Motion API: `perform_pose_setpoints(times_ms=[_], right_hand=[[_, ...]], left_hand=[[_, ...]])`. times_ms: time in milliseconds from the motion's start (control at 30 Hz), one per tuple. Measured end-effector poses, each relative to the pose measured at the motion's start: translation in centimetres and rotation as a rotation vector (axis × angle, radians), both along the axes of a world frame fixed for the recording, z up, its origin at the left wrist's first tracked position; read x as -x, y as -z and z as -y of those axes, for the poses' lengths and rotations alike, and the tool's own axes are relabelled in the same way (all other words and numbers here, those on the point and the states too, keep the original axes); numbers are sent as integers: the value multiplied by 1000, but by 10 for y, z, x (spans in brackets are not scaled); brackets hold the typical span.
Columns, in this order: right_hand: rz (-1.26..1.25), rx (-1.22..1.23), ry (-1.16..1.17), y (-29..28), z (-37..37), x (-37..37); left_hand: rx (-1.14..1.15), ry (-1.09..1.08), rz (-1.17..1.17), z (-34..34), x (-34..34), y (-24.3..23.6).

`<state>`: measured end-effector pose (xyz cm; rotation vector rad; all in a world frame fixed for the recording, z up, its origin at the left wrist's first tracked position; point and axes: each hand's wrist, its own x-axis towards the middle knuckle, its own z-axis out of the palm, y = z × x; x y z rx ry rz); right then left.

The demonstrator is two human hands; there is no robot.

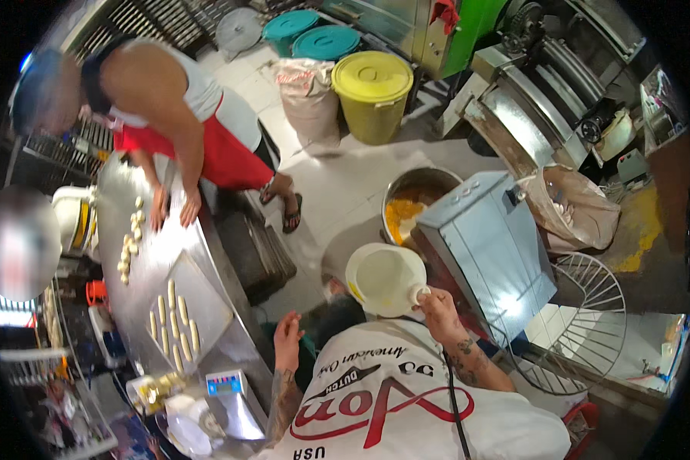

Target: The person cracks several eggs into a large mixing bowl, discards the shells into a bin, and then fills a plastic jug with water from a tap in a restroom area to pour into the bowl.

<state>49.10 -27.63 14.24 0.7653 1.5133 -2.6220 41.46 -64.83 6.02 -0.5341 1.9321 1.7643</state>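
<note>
A white plastic jug (pixel 386 280) hangs in front of my body, its wide mouth facing up. My right hand (pixel 439 313) is closed on its handle at the right side. What the jug holds, if anything, is hard to make out. My left hand (pixel 288 336) hovers left of the jug, between it and the table, holding nothing, fingers loosely apart. Just beyond the jug is a round metal bowl (pixel 389 192) with a yellow-orange mass (pixel 403 215) and something pale inside. A grey metal machine housing (pixel 475 238) stands against the bowl, partly covering it.
A steel table (pixel 149 249) runs along my left, bearing dough pieces, a tray (pixel 216 310) of dough sticks and a scale (pixel 238 406). A co-worker (pixel 184 100) presses both hands on it. A yellow bin (pixel 372 100), sack (pixel 307 100) and wire guard (pixel 583 330) stand around.
</note>
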Motion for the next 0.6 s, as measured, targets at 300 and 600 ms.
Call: perform_pose_setpoints(times_ms=[300,600], right_hand=[[-50,7,335,5,5,138],[-48,-10,766,34,-17,231]], left_hand=[[-9,426,-111,-54,301,25],[609,1140,-369,-122,557,159]])
